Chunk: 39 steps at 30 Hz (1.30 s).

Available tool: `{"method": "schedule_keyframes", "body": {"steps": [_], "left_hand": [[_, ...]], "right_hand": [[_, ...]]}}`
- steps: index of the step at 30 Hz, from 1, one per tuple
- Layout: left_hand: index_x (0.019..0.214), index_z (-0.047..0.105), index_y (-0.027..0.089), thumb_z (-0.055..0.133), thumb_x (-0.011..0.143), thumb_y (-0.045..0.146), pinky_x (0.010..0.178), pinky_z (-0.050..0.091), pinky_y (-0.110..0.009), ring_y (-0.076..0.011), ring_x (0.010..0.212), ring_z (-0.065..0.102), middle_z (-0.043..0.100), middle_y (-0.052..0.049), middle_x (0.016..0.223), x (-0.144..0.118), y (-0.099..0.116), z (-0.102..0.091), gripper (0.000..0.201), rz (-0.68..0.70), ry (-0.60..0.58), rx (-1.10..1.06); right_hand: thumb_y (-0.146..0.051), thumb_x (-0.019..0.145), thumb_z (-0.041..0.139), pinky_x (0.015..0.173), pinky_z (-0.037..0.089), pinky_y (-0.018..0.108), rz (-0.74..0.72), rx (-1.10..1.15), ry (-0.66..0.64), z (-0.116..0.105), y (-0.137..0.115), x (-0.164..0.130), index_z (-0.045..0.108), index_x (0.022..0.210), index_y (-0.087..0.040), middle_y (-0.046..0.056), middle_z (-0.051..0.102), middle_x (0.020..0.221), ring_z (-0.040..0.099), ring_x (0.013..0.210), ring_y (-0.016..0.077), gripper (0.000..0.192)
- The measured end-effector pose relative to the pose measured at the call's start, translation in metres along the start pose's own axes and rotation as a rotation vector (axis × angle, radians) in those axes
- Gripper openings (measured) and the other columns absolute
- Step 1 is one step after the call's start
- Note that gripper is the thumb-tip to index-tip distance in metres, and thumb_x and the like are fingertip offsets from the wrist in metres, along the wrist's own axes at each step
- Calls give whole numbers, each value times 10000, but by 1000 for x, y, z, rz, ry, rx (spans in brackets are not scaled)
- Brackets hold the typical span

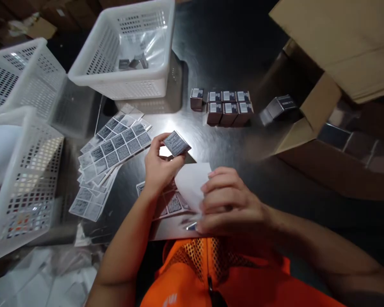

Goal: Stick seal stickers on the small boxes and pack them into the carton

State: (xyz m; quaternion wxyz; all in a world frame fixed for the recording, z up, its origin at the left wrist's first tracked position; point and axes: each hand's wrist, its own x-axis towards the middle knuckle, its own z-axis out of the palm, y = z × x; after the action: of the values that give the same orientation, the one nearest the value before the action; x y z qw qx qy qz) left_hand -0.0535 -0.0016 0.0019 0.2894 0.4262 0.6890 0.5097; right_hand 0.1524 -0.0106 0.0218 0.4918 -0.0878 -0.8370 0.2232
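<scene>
My left hand point(161, 166) is closed around a small box point(177, 143) whose top face carries dense printed text. In my right hand point(228, 200) a white paper sheet point(192, 181) is gripped at its right edge, curling up beside the left hand. A pointed metal tip point(191, 226) pokes out by the right thumb; what it belongs to is hidden. Below the hands lies a printed label sheet point(173, 204), partly covered by the paper. To the left, several label sheets point(115, 149) with grids of dark printed squares are fanned over the metal table point(128, 204).
Small boxes point(229, 111) stand grouped beyond my hands, with a single box point(196, 99) beside them. A white basket point(121, 79) holds a few small boxes. More baskets point(28, 179) line the left. On the right, an open carton point(329, 170) stands near a tilted box point(280, 106).
</scene>
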Motion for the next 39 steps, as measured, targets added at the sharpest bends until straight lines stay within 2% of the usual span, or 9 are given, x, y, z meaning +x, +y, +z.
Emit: {"method": "schedule_keyframes", "body": {"steps": [3, 6, 9, 11, 14, 17, 21, 26, 39], "left_hand": [[1079, 610, 263, 722, 522, 109, 416, 307, -162, -15, 479, 406, 670, 40, 982, -5, 1, 2, 588, -52, -129, -210], [1099, 644, 287, 777, 552, 88, 389, 296, -156, 2, 456, 384, 679, 43, 1018, -13, 1, 5, 597, -47, -283, -301], [1131, 703, 295, 835, 582, 112, 340, 217, -161, 21, 416, 326, 685, 38, 1009, -21, -1, 7, 594, -22, -386, -250], [1143, 723, 298, 841, 595, 132, 321, 203, -163, 26, 401, 314, 688, 32, 1016, -23, -2, 8, 585, -7, -415, -208], [1156, 731, 306, 827, 616, 155, 313, 230, -159, 26, 395, 346, 699, 19, 1073, -23, -1, 10, 569, 25, -423, -167], [1131, 742, 290, 829, 617, 152, 330, 221, -151, 25, 403, 347, 719, 21, 1039, -23, 1, 11, 539, 77, -386, -147], [1092, 759, 276, 845, 630, 156, 363, 208, -160, 20, 426, 320, 740, 26, 1018, -24, 2, 12, 484, 164, -320, -126], [1119, 763, 299, 841, 665, 156, 422, 268, -165, -28, 527, 455, 750, 8, 1056, -25, -2, 12, 482, 237, -316, -49], [1137, 749, 304, 828, 687, 162, 432, 283, -153, -90, 702, 619, 754, -7, 1079, -27, -2, 10, 479, 245, -322, -18]], "right_hand": [[-312, 963, 717, 895, 579, 330, 241, 320, 196, -11, 5, 6, 735, 916, -268, 6, 725, 868, 688, 948, 165, 67], [-249, 863, 822, 814, 583, 263, 605, 457, 428, -19, 18, 11, 736, 891, -264, -23, 739, 863, 703, 844, 126, 92], [-272, 796, 869, 721, 578, 230, 932, 537, 421, -23, 28, 13, 713, 947, -248, -45, 733, 805, 698, 747, 108, 219], [-320, 750, 901, 725, 587, 244, 1021, 557, 372, -23, 30, 13, 662, 1068, -252, -63, 705, 727, 713, 761, 130, 404], [-396, 717, 920, 804, 609, 299, 1073, 534, 345, -20, 27, 13, 558, 1190, -260, -67, 695, 704, 748, 903, 184, 611], [-445, 705, 918, 789, 618, 317, 1106, 514, 346, -17, 24, 12, 510, 1191, -263, -52, 714, 733, 759, 938, 211, 660], [-391, 685, 933, 724, 618, 277, 1116, 574, 383, -14, 23, 12, 479, 1152, -263, -58, 739, 749, 757, 808, 175, 663], [-319, 689, 931, 618, 590, 226, 1125, 609, 401, -14, 23, 14, 477, 1116, -263, -64, 747, 749, 729, 674, 140, 625], [-377, 679, 925, 573, 564, 234, 1160, 549, 377, -14, 23, 13, 481, 1072, -274, -63, 745, 777, 718, 633, 138, 601]]}}
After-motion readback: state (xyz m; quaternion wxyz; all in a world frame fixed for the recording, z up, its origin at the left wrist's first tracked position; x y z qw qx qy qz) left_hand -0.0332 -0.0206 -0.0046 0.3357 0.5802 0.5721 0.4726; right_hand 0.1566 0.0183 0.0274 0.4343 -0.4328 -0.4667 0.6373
